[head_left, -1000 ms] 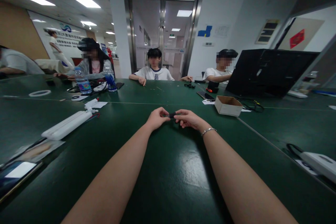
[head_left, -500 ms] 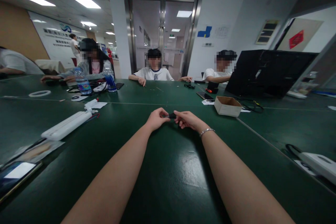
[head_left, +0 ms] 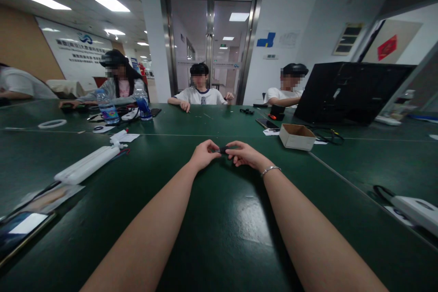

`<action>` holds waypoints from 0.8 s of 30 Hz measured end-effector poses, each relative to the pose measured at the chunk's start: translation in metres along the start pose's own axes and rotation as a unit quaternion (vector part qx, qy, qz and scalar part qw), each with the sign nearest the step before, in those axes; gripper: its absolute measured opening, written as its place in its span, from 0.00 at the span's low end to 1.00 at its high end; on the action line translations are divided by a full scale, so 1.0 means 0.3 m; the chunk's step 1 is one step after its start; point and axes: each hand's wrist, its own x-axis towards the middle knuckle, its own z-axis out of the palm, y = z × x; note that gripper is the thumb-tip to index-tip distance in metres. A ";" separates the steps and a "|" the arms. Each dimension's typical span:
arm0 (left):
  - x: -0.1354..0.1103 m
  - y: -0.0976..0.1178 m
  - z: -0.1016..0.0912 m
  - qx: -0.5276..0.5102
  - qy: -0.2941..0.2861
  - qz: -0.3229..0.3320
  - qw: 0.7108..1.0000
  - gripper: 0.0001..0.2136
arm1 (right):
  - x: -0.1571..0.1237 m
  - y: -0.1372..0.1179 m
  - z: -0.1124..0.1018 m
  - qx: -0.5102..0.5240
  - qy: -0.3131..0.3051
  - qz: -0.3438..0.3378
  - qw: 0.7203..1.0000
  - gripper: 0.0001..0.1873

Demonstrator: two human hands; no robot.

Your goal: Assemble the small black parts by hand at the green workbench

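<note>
Both my hands meet over the middle of the green table (head_left: 212, 219). Between them is a small black object (head_left: 223, 149), too small for me to name its kind. My left hand (head_left: 204, 154) pinches its left end, where a lighter bit shows at the fingertips. On the other end, my right hand (head_left: 247, 154) grips it between thumb and forefinger, the other fingers curled below. Much of the object is hidden by my fingers. A silver bracelet (head_left: 271, 171) circles my right wrist.
An open cardboard box (head_left: 297, 141) stands right of my hands, near a phone (head_left: 267, 123) and a large black monitor (head_left: 352, 93). To the left lie a white power strip (head_left: 87, 164) and another phone (head_left: 23, 232). Bottles (head_left: 108, 109) stand farther back. Several people sit around the table.
My hands stay almost in place on the small black object, which looks slightly turned. Across the table, a person's hand on the right has lifted off the tabletop.
</note>
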 end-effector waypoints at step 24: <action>-0.005 0.009 -0.001 -0.008 -0.008 -0.002 1.000 0.12 | -0.005 0.002 -0.006 0.010 -0.014 -0.007 1.000 0.16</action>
